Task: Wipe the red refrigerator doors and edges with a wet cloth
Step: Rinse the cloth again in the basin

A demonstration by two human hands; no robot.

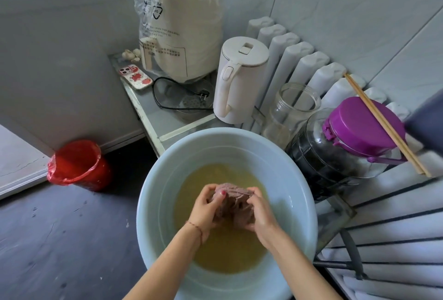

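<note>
Both of your hands, the left hand (205,206) and the right hand (260,213), have their fingers curled tight round the bunched, wet pinkish cloth (232,201), holding it just above the yellowish water (223,247) inside the pale blue basin (153,189).

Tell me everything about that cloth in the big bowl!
The cloth is a dull pinkish-purple rag, bunched into a wrinkly lump and looking soaked. The left hand and the right hand grip it from either side, fingers curled round it. It sits over the yellowish water inside the pale blue basin. Whether its bottom dips into the water is hidden.
</note>
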